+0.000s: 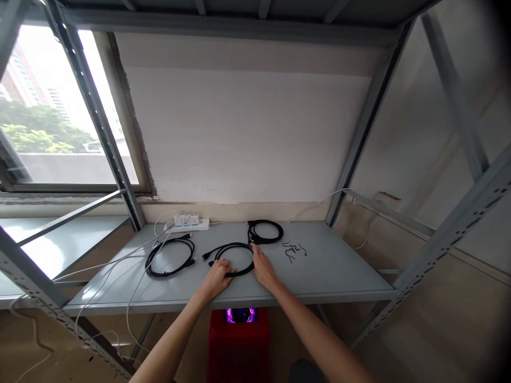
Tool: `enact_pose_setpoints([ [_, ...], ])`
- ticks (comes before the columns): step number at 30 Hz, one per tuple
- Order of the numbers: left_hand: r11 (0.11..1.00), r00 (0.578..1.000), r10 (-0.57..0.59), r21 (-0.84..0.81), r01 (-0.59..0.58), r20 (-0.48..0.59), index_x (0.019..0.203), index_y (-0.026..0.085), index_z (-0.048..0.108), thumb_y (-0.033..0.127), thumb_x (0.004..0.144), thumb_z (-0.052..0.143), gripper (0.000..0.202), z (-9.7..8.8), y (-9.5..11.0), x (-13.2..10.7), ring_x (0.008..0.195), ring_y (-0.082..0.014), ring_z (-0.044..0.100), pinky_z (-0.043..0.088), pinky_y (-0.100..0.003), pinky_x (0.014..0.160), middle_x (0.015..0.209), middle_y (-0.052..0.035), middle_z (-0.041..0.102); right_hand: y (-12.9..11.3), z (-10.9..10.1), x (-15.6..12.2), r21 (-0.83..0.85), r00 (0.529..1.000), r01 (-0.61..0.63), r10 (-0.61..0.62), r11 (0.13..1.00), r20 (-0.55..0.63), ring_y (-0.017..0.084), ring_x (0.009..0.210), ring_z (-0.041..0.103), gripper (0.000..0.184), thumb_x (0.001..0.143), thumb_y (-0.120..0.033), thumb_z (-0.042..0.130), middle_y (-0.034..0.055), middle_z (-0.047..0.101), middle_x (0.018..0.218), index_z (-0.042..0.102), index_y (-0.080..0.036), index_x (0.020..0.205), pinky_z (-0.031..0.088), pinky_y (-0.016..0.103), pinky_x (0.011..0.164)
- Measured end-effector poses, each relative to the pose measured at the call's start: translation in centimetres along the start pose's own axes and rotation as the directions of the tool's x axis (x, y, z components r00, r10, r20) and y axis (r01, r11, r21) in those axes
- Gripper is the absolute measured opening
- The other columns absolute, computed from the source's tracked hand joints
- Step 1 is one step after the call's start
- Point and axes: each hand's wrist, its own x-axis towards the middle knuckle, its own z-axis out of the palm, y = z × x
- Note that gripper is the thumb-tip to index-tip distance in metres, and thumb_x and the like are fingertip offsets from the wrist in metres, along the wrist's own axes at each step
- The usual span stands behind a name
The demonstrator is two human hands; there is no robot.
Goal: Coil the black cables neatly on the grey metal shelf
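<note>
Near the front of the grey shelf (331,276), the left hand (217,275) grips the near left side of a black cable coil (240,274); the right hand (262,265) touches its right side, whether gripping I cannot tell. Left lies a second coil (159,274); right, dark ties (294,248). Farther sit a third coil (280,234) and, left, a power strip (195,225).

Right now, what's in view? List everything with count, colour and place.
cable coils: three, black, left, middle and back of the shelf
short ties: several, black, right of the coils
power strip: one, white, back left
cords: several, white, mostly left
metal rack: one, grey, around the shelf
window: one, bright, left
trees: several, green, outside
back wall: one, white, behind the rack
box: one, red, below the shelf
lit screen: one, purple and black, atop the box
left hand: one, bare, at middle coil's near left
right hand: one, bare, at middle coil's right
</note>
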Motion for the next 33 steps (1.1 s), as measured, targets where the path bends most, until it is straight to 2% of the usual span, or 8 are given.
enact_pose_setpoints([
  [2, 0.997, 0.998, 0.035, -0.061, -0.038, -0.059, 0.067, 0.020, 0.060, 0.034, 0.109, 0.042, 0.048, -0.1, 0.1, -0.1, 0.091, -0.0254, 0.058, 0.044, -0.040, 0.084, 0.087, -0.0100, 0.064, 0.2, 0.7, 1.1, 0.125, 0.999, 0.036, -0.033, 0.991, -0.030, 0.027, 0.115, 0.067, 0.094, 0.082, -0.003, 0.052, 0.0192, 0.059, 0.144, 0.025, -0.022, 0.170, 0.057, 0.042, 0.101],
  [5, 0.986, 0.990, 0.052, -0.150, -0.071, -0.129, 0.066, 0.020, 0.059, 0.035, 0.108, 0.045, 0.047, -0.6, 0.5, -0.3, 0.090, -0.0250, 0.053, 0.046, -0.040, 0.084, 0.086, -0.0099, 0.060, 1.1, 0.9, 2.0, 0.337, 0.982, 0.157, -0.110, 0.928, -0.157, 0.024, 0.111, 0.065, 0.078, 0.094, -0.015, 0.048, 0.0129, 0.065, 0.131, 0.032, -0.026, 0.169, 0.056, 0.043, 0.102],
  [10, 0.981, 0.992, 0.063, -0.177, -0.082, -0.107, 0.073, 0.021, 0.066, 0.027, 0.105, 0.046, 0.039, -1.7, 1.3, -0.7, 0.100, -0.0276, 0.053, 0.050, -0.044, 0.092, 0.097, -0.0128, 0.062, 2.0, 0.3, 2.4, 0.515, 0.972, 0.131, -0.008, 0.847, -0.233, 0.022, 0.090, 0.064, 0.068, 0.100, -0.040, 0.059, 0.0100, 0.069, 0.112, 0.045, -0.021, 0.164, 0.056, 0.037, 0.090],
  [14, 0.993, 0.992, 0.023, -0.114, -0.037, -0.128, 0.081, 0.021, 0.070, 0.033, 0.107, 0.044, 0.039, -1.9, 1.3, -0.8, 0.108, -0.0303, 0.053, 0.050, -0.047, 0.098, 0.111, -0.0143, 0.063, 1.6, 0.1, 2.3, 0.508, 0.981, 0.131, -0.037, 0.851, -0.191, 0.024, 0.093, 0.066, 0.039, 0.102, -0.043, 0.060, 0.0109, 0.072, 0.107, 0.076, -0.020, 0.128, 0.055, 0.037, 0.088],
  [17, 0.999, 0.983, -0.020, -0.032, 0.014, -0.184, 0.086, 0.021, 0.070, 0.039, 0.109, 0.043, 0.040, -1.4, 0.8, -0.8, 0.114, -0.0323, 0.053, 0.047, -0.049, 0.099, 0.120, -0.0146, 0.062, 1.2, 0.0, 2.0, 0.483, 0.976, 0.117, -0.010, 0.868, -0.219, 0.022, 0.081, 0.065, 0.029, 0.102, -0.037, 0.060, 0.0083, 0.070, 0.092, 0.082, -0.019, 0.102, 0.052, 0.034, 0.080],
  [24, 0.950, 0.846, -0.304, -0.069, 0.306, -0.438, 0.083, 0.022, 0.060, 0.047, 0.106, 0.047, 0.037, -1.0, -1.2, -0.9, 0.090, -0.0255, 0.055, 0.048, -0.040, 0.082, 0.105, -0.0105, 0.053, 0.0, -0.1, 1.0, 0.261, 0.968, 0.161, -0.101, 0.952, -0.230, 0.022, 0.085, 0.067, 0.029, 0.104, -0.020, 0.052, 0.0076, 0.070, 0.097, 0.080, -0.021, 0.109, 0.050, 0.032, 0.078],
  [27, 0.953, 0.895, -0.295, -0.165, 0.253, -0.335, 0.086, 0.022, 0.060, 0.042, 0.102, 0.051, 0.027, -2.6, -3.4, 0.1, 0.076, -0.0196, 0.052, 0.049, -0.036, 0.076, 0.096, -0.0049, 0.050, -0.4, 0.0, 0.7, 0.157, 0.954, 0.235, -0.196, 0.959, -0.226, 0.022, 0.086, 0.064, 0.038, 0.100, -0.008, 0.045, 0.0083, 0.068, 0.099, 0.078, -0.021, 0.114, 0.051, 0.032, 0.079],
  [33, 0.926, 0.979, -0.126, -0.372, 0.059, -0.160, 0.086, 0.021, 0.071, 0.035, 0.083, 0.063, 0.017, -7.7, -8.7, 4.5, 0.093, -0.0202, 0.061, 0.057, -0.037, 0.091, 0.111, -0.0080, 0.054, -1.1, 0.1, 0.4, 0.006, 0.914, 0.324, -0.311, 0.946, -0.259, 0.021, 0.078, 0.055, 0.039, 0.106, -0.015, 0.041, 0.0070, 0.059, 0.086, 0.079, -0.024, 0.113, 0.049, 0.033, 0.073],
])
